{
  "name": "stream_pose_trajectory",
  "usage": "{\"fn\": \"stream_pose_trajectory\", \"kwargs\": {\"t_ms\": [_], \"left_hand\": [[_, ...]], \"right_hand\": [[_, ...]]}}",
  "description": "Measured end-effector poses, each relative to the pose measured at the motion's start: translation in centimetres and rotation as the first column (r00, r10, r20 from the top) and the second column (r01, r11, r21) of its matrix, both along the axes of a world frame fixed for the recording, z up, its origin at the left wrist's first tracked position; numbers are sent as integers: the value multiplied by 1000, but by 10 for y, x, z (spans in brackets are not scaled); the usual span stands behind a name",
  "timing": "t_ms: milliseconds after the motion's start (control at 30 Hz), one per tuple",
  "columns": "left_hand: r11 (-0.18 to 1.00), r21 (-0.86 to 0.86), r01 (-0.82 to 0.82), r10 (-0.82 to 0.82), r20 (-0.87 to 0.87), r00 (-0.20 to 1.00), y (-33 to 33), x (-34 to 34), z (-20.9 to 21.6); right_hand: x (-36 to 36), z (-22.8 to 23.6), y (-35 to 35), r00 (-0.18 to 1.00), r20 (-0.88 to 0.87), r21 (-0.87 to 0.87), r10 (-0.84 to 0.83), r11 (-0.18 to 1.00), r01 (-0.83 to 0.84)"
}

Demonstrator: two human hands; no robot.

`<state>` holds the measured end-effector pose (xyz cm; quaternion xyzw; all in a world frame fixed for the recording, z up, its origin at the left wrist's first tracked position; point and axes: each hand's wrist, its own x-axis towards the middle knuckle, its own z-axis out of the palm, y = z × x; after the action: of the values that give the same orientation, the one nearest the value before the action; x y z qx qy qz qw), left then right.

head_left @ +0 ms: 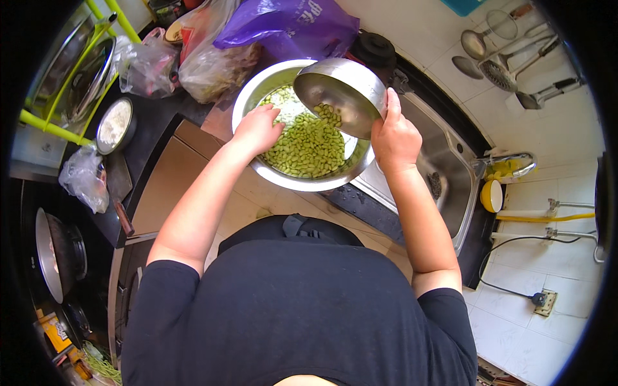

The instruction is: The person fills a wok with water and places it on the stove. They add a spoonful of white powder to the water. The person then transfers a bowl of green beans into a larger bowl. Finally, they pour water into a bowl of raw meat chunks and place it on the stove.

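Observation:
A wide metal basin stands in front of me with a heap of shelled green beans in it. Over its right side a smaller steel bowl is tipped toward the heap, and a few beans still lie inside near its lower lip. My right hand grips this bowl by its right rim. My left hand reaches across the basin's left rim, fingers extended over the beans and apart from the bowl. Nothing shows in its fingers, though their undersides are hidden.
To the right is a steel sink with a faucet and a yellow bowl. Plastic bags, one purple, crowd behind the basin. At left are a bowl of white contents, a cleaver and a wok. Utensils hang on the wall.

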<state>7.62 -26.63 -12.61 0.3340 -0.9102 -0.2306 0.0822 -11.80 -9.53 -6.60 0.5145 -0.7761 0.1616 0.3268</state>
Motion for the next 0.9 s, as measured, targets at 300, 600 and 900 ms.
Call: {"fn": "stream_pose_trajectory", "kwargs": {"t_ms": [300,600,900], "left_hand": [[984,106,145,-176,399,900,0,-22,-8],[863,-213,458,-407,244,880,22,-29,40],[687,1,727,-714,188,675,19,-36,29]], "right_hand": [[16,-25,-22,975,-48,269,-216,937,221],[31,-10,-11,992,-82,1,-97,995,97],[19,6,19,822,334,109,-462,885,453]]}}
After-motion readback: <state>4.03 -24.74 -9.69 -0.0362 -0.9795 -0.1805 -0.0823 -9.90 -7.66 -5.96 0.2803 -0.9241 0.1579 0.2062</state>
